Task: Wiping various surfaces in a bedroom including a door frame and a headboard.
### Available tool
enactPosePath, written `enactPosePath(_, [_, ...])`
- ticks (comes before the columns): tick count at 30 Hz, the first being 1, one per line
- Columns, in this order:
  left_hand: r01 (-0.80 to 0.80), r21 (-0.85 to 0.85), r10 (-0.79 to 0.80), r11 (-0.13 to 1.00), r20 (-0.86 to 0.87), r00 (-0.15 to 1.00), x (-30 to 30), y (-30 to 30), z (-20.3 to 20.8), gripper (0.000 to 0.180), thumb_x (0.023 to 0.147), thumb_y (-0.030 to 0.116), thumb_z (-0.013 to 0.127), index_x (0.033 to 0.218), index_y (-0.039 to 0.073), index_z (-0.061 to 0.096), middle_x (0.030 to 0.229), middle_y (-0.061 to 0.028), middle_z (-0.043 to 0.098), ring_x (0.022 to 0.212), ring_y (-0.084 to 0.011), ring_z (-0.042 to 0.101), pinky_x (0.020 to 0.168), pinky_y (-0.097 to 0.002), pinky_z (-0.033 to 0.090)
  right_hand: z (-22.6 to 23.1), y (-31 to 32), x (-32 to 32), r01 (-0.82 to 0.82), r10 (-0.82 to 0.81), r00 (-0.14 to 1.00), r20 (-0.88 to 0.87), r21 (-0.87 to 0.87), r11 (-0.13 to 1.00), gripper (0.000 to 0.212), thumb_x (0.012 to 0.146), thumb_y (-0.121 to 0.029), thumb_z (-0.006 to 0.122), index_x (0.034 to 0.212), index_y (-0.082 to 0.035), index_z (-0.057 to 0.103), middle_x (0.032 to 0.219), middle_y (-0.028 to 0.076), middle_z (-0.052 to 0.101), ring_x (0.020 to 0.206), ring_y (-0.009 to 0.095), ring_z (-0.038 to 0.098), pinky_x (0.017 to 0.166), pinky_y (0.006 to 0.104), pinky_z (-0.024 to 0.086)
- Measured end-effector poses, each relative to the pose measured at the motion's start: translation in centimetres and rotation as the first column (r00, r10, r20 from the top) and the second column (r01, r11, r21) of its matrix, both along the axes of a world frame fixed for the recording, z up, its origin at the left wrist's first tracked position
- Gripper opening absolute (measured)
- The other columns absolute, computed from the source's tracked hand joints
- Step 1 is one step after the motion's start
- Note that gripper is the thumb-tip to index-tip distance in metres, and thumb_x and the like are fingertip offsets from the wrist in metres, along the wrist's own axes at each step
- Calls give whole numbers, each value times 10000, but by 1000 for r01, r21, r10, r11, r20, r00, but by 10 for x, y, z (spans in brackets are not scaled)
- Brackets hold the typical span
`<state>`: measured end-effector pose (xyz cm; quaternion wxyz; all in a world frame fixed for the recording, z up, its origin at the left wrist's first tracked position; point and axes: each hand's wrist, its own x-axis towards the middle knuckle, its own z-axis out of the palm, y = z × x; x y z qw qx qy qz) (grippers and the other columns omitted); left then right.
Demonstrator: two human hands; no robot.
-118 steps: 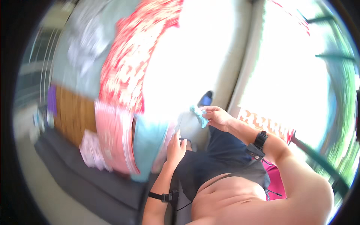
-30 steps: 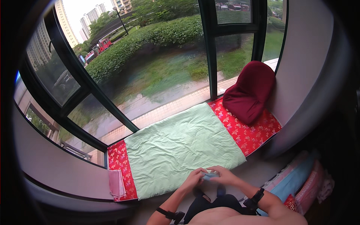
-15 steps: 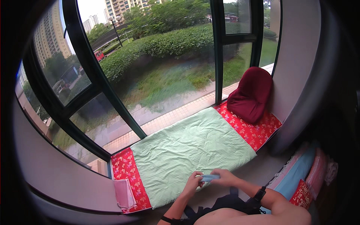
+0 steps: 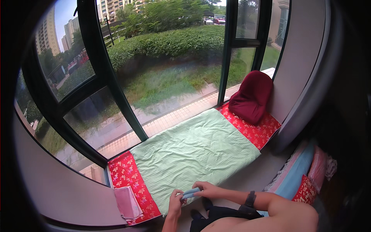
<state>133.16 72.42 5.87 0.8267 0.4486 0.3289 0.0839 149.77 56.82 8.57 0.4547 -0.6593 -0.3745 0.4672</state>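
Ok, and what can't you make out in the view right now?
In the head view:
Light-blue item: full shape, partly covered by the left hand and right hand.
Red floral cover: whether it continues under the green cloth, which blocks the view.
Left forearm: cut off by the lower edge.
Distant red shape outside: too small to identify.

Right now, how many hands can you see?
2: the left hand at the left end of the blue cloth, and the right hand at its right end. Some fingers are partly hidden.
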Motion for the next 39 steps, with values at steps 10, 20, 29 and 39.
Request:
enactPosePath(10, [-249,-29,249,968,17,968,-70,46,17,182,906,-8,472,1071,54,516,769,-119,617,630,-155,577,561,-268,460,10,87,-41,-203,202,979,25,84,976,402,850,-131,755,1199,-40,578,952,43,635,860,125,569,784,299,464])
enactPosePath(20, [-103,29,97,994,155,983,-116,145,39,174,914,29,522,1083,49,487,828,-139,642,667,-170,591,606,-270,468,25,185,-119,191,-116,873,-475,113,975,286,926,-199,661,1129,-13,584,1058,81,648,983,155,608,866,321,481])
enactPosePath(29, [-276,-47,279,960,244,929,-142,199,27,168,926,30,515,1084,78,485,920,-118,629,652,-171,586,595,-292,483,49,259,-188,414,-139,689,-711,229,881,283,928,-89,659,1172,-16,535,1151,124,633,1034,204,641,947,359,513])
enactPosePath(39, [-316,-85,327,945,212,921,-185,198,25,333,909,67,614,1198,33,454,896,-124,656,653,-132,565,611,-261,472,73,278,-79,473,-289,791,-540,238,849,196,881,-85,693,1026,-51,566,899,28,604,814,133,625,730,306,534])
